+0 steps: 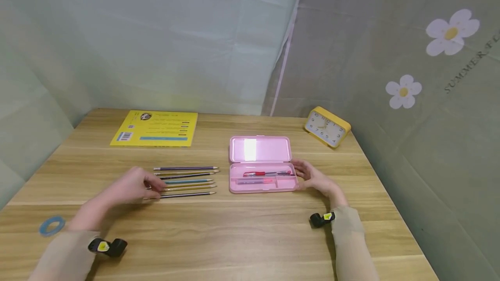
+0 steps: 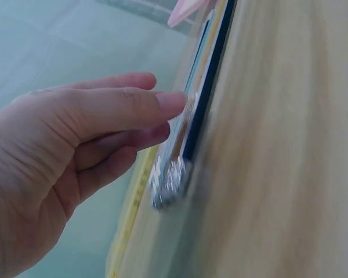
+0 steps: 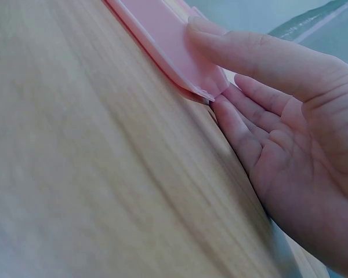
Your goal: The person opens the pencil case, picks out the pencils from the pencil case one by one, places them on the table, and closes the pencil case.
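Note:
Several pencils (image 1: 190, 181) lie side by side on the table, sharpened points toward the right. Over their left ends is my left hand (image 1: 140, 185), fingers loosely bent and nothing seen between them; in the left wrist view its fingertips overlap the pencils (image 2: 188, 130), close to their silvery ends. A pink pencil case (image 1: 233, 185) lies with its lid (image 1: 269, 148) up. Inside are a red-capped pen (image 1: 254, 174) and a clear pen with a pink end (image 1: 254, 181). My right hand (image 1: 314, 179) holds the case's right end, thumb at the near corner and fingers at the far one.
A yellow book (image 1: 164, 129) lies at the back left and a yellow alarm clock (image 1: 327, 128) stands at the back right. A blue ring, like a tape roll, (image 1: 52, 226) lies by my left sleeve. Curtains (image 1: 175, 42) hang behind the table.

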### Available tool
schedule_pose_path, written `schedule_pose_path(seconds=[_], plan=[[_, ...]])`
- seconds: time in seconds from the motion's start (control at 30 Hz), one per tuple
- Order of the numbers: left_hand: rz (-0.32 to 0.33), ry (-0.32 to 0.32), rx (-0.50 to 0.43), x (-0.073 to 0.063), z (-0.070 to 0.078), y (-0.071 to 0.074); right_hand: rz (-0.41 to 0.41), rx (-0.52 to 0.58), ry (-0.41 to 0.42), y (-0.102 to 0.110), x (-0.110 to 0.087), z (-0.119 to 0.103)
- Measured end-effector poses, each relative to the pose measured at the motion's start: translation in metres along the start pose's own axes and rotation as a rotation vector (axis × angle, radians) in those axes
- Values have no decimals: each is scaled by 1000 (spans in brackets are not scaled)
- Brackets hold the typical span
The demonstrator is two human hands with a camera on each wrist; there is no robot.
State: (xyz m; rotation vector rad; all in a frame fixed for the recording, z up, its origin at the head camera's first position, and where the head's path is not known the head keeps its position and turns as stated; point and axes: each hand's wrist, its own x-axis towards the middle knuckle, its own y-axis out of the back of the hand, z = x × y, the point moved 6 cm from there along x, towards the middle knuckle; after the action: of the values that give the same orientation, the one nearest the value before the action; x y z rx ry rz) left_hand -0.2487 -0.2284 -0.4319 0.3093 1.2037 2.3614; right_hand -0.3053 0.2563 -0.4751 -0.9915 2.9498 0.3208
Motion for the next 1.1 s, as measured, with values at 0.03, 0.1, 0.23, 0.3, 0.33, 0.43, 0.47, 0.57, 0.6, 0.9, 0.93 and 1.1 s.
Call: schedule_pose_path(seconds=[0.03, 0.1, 0.23, 0.3, 0.33, 0.43, 0.47, 0.57, 0.6, 0.9, 0.93, 1.1], plan=[[8, -8, 10, 4, 3, 1, 0, -2, -1, 1, 0, 0], [23, -22, 23, 13, 8, 3, 1, -13, 1, 1, 0, 0], [54, -32, 9, 34, 18, 2, -1, -28, 9, 2, 0, 1], [77, -41, 3, 45, 23, 0, -8, -28, 23, 1, 0, 1], [88, -46, 5, 52, 25, -2, -13, -30, 32, 1, 0, 1], [124, -75, 22, 70, 32, -7, -29, -41, 71, 1, -1, 1], [128, -90, 20, 77, 35, -8, -33, -45, 82, 1, -1, 1], [123, -109, -12, 95, 42, -13, -31, -51, 80, 1, -1, 1], [117, -110, -25, 100, 44, -14, -30, -44, 75, 1, -1, 1], [90, -99, -169, 138, 55, -25, -1, -1, 4, -1, -1, -2], [90, -92, -174, 141, 55, -27, -1, -4, 2, -1, -1, -2], [69, -48, -193, 155, 52, -38, -3, 0, 3, -1, 0, 1]])
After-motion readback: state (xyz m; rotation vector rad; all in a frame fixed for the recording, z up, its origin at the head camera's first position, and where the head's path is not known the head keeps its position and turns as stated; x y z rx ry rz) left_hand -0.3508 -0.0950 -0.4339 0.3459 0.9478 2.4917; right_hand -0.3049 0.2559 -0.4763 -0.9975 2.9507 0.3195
